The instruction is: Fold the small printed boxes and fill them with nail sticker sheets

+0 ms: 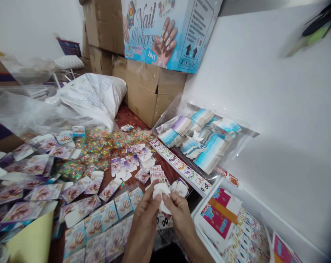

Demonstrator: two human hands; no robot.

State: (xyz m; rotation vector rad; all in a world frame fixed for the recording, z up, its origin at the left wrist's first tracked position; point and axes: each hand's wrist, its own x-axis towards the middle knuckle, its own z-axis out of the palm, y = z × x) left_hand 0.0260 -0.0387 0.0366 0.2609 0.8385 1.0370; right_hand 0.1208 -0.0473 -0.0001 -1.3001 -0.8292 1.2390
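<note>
as two bare hands work low in the frame over a crowded wooden surface (128,118), the left hand (143,223) and the right hand (180,223) pinch a crumpled white wad (161,197) between thumbs and fingertips, both grips pressed together on it. the wad sits just above the hands, its long axis running roughly from 12 to 6 with a slight lean, its lower end pointing down between the palms.

at 1 o'clock from the hands, a clear plastic bag (201,140) holds stacks of blue, white and purple striped pieces, with a long printed card strip (179,168) lying just beside it. at 4 o'clock, a white tray (213,219) holds pink printed cards and sheets of nail stickers. at 11 o'clock, loose multicoloured nail stickers (107,146) spill across the wood among printed hand-picture cards (99,215), which crowd in against the left hand and leave little room on that side. brown cartons (146,91) and a blue printed carton (165,33) stand stacked at 12 o'clock beside a stuffed white sack (94,98), against a white wall (264,109).
</note>
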